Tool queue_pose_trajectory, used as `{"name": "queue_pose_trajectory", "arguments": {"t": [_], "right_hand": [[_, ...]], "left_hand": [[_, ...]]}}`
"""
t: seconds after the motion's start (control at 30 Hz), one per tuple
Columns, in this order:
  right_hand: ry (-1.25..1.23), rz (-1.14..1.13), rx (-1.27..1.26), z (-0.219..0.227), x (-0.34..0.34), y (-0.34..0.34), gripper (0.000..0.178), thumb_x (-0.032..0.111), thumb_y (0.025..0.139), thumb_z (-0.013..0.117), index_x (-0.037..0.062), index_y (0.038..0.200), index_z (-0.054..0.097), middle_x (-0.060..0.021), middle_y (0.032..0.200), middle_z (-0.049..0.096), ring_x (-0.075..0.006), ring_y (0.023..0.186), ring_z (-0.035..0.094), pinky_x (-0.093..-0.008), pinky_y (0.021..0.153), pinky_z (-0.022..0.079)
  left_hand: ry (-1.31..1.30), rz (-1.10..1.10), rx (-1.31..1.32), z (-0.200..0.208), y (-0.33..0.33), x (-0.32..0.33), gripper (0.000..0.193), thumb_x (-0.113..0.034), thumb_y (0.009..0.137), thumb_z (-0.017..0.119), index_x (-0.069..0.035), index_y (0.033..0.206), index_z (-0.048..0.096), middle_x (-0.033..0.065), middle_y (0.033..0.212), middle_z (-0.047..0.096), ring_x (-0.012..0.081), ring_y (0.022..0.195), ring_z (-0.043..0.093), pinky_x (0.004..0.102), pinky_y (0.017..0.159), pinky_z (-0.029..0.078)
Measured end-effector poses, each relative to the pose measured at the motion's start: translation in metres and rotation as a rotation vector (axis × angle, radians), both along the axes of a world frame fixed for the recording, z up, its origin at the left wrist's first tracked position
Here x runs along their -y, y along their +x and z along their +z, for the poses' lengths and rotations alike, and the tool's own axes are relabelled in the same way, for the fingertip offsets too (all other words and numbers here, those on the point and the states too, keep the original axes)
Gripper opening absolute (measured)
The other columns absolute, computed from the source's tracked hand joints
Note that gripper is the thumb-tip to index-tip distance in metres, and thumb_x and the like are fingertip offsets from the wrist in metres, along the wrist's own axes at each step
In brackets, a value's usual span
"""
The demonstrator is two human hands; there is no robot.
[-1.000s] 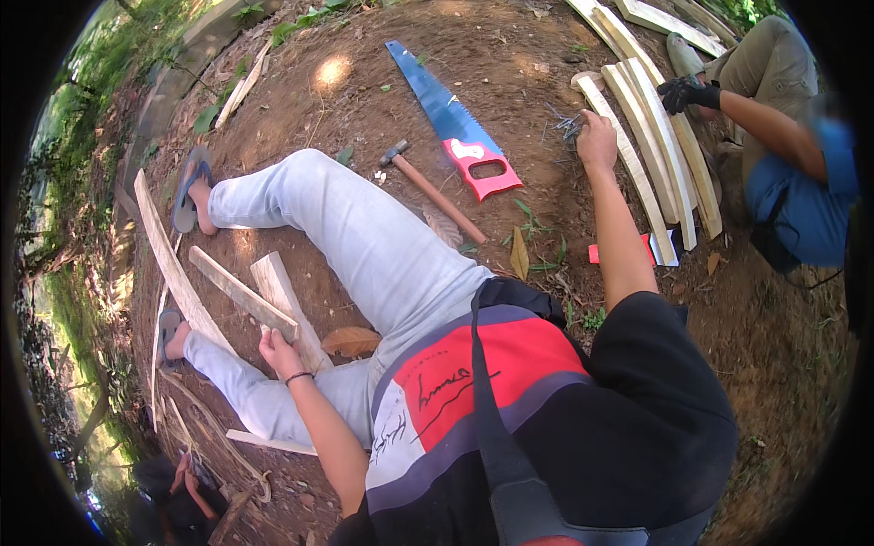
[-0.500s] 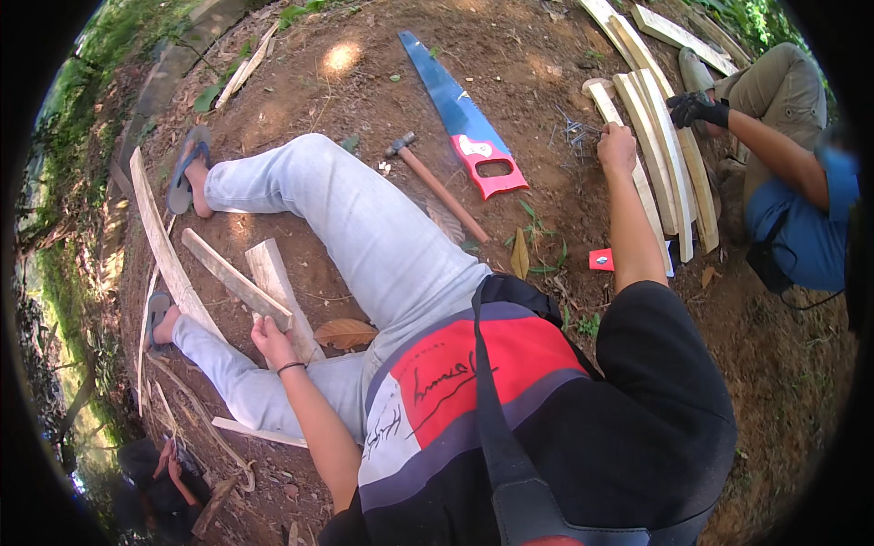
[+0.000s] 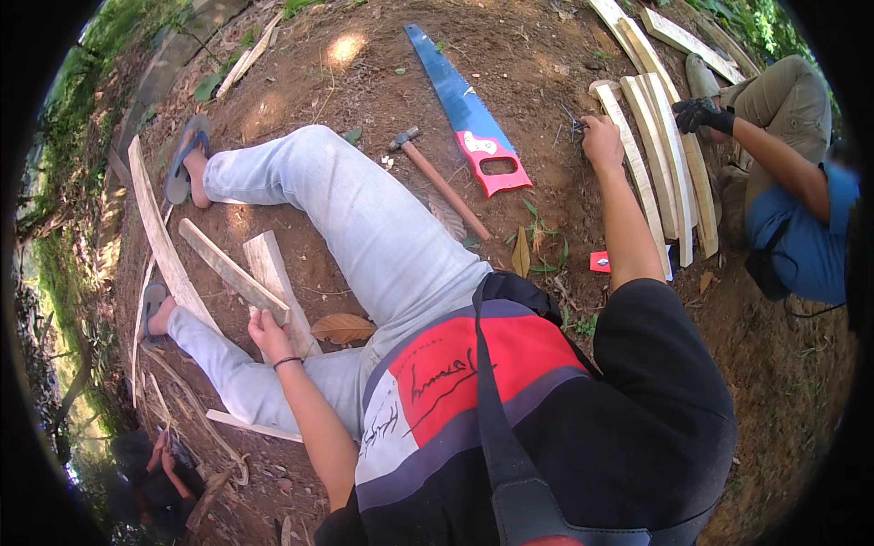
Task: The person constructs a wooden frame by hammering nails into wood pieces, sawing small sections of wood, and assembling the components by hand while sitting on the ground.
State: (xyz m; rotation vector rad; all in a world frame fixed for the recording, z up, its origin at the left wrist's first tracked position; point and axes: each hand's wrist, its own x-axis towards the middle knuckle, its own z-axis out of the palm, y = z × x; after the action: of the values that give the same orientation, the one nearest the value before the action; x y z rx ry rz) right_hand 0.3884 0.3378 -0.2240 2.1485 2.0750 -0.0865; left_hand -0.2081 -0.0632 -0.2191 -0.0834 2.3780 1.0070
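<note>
My left hand (image 3: 270,335) is closed round the near end of a short wooden strip (image 3: 223,262), which slants away past my leg. Beside that strip, a wider wooden board (image 3: 271,278) lies on the dirt. My right hand (image 3: 603,143) reaches down at the right, fingers drawn together at a small pile of nails (image 3: 572,125). Whether a nail is between the fingertips is too small to tell. Just right of this hand lie several long pale wooden strips (image 3: 657,150).
A handsaw (image 3: 464,105) with a red handle and a hammer (image 3: 442,187) lie beyond my bent leg. A red object (image 3: 600,261) sits under my right forearm. At the right crouches a person with a gloved hand (image 3: 703,114); another person (image 3: 164,473) is at lower left.
My right hand has shifted left from the wooden strips to the nails. The left hand keeps hold of the short wooden strip, almost unmoved.
</note>
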Motion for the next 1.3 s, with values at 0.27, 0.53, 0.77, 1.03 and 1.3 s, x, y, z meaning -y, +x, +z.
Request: {"name": "queue_pose_trajectory", "arguments": {"t": [0.27, 0.53, 0.77, 1.03, 1.3], "right_hand": [[-0.14, 0.118, 0.145, 0.009, -0.022, -0.012, 0.021, 0.018, 0.09, 0.057, 0.015, 0.108, 0.067, -0.0092, 0.111, 0.062, -0.0313, 0.109, 0.058, -0.0444, 0.091, 0.05], [0.042, -0.162, -0.109, -0.039, -0.011, 0.041, 0.019, 0.024, 0.096, 0.055, 0.008, 0.099, 0.065, -0.0113, 0.091, 0.064, -0.029, 0.087, 0.062, -0.0395, 0.076, 0.051], [-0.583, -1.03, -1.625, 0.033, 0.0, -0.011, 0.017, 0.027, 0.101, 0.051, 0.0135, 0.095, 0.059, 0.0009, 0.08, 0.057, -0.0099, 0.067, 0.05, -0.0251, 0.055, 0.039], [-1.232, -0.452, -2.041, 0.127, 0.088, -0.214, 0.016, 0.026, 0.099, 0.056, 0.0095, 0.101, 0.057, 0.0011, 0.09, 0.055, -0.0091, 0.074, 0.05, -0.0216, 0.057, 0.039], [-1.406, 0.172, -1.383, 0.154, 0.19, -0.323, 0.023, 0.025, 0.102, 0.052, 0.003, 0.105, 0.059, 0.0041, 0.087, 0.053, -0.0035, 0.075, 0.046, -0.0208, 0.063, 0.04]], "left_hand": [[-0.031, -0.019, -0.036, -0.003, 0.002, -0.002, 0.044, -0.033, 0.094, 0.058, -0.005, 0.126, 0.048, 0.0081, 0.119, 0.056, 0.0169, 0.096, 0.056, 0.0306, 0.069, 0.048], [-0.025, -0.025, 0.012, -0.011, -0.003, -0.004, 0.041, -0.037, 0.094, 0.058, -0.01, 0.123, 0.049, 0.0039, 0.113, 0.057, 0.0154, 0.094, 0.055, 0.0316, 0.07, 0.048], [0.025, -0.017, -0.055, -0.018, -0.003, 0.003, 0.042, -0.03, 0.094, 0.058, 0.001, 0.121, 0.051, 0.012, 0.117, 0.055, 0.0186, 0.098, 0.055, 0.034, 0.078, 0.049], [0.408, -0.259, -0.162, 0.08, 0.062, -0.065, 0.032, -0.019, 0.097, 0.059, 0.002, 0.121, 0.055, 0.0081, 0.113, 0.06, 0.014, 0.099, 0.056, 0.0284, 0.088, 0.046], [0.886, -0.492, 0.347, 0.145, 0.139, -0.086, 0.027, -0.012, 0.093, 0.066, 0.002, 0.117, 0.063, 0.0066, 0.108, 0.062, 0.014, 0.1, 0.06, 0.0283, 0.087, 0.049]]}}
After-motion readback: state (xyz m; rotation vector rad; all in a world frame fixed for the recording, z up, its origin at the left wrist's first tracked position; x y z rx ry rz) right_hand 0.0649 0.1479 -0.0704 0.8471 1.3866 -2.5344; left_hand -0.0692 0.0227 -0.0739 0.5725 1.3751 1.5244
